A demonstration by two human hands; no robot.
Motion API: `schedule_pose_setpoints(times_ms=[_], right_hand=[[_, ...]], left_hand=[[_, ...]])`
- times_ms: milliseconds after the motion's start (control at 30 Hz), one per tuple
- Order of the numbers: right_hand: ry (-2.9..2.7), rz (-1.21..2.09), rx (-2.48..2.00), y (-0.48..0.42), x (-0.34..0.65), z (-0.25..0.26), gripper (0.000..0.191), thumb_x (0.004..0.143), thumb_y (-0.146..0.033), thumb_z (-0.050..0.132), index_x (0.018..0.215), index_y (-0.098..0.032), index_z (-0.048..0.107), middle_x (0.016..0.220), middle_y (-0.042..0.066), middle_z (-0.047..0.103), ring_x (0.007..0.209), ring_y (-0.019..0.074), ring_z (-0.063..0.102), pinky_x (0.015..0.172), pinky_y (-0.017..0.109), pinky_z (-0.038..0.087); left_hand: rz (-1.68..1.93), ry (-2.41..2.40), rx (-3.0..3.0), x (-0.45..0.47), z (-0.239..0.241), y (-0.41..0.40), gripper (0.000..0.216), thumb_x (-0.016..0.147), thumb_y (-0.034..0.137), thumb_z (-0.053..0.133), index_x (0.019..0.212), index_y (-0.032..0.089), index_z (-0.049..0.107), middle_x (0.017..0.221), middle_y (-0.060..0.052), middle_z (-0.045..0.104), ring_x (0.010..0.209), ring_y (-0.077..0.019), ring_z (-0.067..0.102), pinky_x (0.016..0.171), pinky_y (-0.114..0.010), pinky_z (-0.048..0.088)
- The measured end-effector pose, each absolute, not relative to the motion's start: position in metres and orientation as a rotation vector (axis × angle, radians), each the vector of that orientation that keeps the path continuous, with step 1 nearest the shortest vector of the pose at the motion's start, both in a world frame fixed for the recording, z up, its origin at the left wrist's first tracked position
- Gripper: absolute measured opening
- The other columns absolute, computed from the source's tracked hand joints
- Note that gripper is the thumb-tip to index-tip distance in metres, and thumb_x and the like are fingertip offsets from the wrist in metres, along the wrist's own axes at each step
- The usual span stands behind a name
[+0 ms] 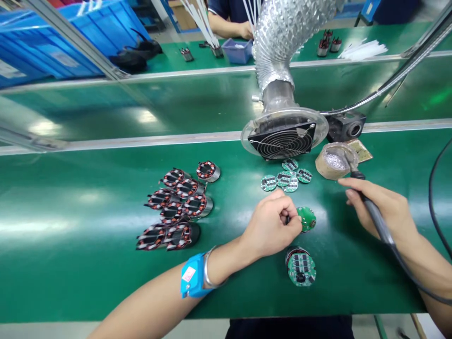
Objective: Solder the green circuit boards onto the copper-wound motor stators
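Green round circuit board (306, 218) pinched at edge in left hand (271, 226), fingers closed on it, board resting on green worktop (88, 273). Right hand (379, 209) wrapped round black soldering iron handle (370, 212), tip at solder-dross pot (334, 161). Risks imo: thin pinch, board could skid when touched; hot tip passing near left fingers; trailing black cable (434, 197) dragging into loose small boards (286, 179). Finished-looking stator with board (301, 267) sits just below, easy to knock.
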State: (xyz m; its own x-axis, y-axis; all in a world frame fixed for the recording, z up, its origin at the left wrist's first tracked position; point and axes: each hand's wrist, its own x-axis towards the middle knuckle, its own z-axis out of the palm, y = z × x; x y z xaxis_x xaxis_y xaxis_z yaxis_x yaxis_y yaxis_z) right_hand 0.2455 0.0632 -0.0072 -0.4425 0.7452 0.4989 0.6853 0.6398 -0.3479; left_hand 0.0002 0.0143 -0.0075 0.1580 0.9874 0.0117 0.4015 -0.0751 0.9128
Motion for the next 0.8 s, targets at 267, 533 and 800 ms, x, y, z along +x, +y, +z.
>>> schedule_pose_setpoints(times_ms=[267,533,800], right_hand=[[-2.369,0.675,-0.472,0.053,0.210,-0.008,0.025,0.085,-0.005,0.063,0.104,-0.022,0.060,0.113,0.007,0.070,0.114,0.0223,0.063,0.093,0.036,0.055],[-2.203,0.555,-0.547,0.047,0.182,0.001,0.025,0.083,-0.004,0.065,0.096,-0.024,0.062,0.095,0.003,0.073,0.082,0.0163,0.070,0.074,0.028,0.059],[-2.244,0.600,-0.873,0.041,0.189,-0.001,0.015,0.087,-0.016,0.064,0.099,-0.024,0.062,0.098,0.002,0.072,0.082,0.0150,0.069,0.075,0.026,0.056]], left_hand=[[0.759,1.354,1.614,-0.008,-0.012,0.002,0.046,0.066,0.024,0.075,0.105,0.017,0.051,0.095,-0.002,0.052,0.068,-0.0104,0.052,0.055,-0.024,0.047],[0.853,1.360,1.499,0.004,-0.024,-0.006,0.034,0.075,0.025,0.072,0.100,0.019,0.049,0.096,0.000,0.046,0.063,-0.0075,0.051,0.057,-0.025,0.048],[0.960,1.343,1.376,0.008,-0.027,-0.017,0.027,0.080,0.018,0.062,0.102,0.018,0.046,0.096,-0.001,0.044,0.070,-0.0094,0.055,0.062,-0.027,0.051]])
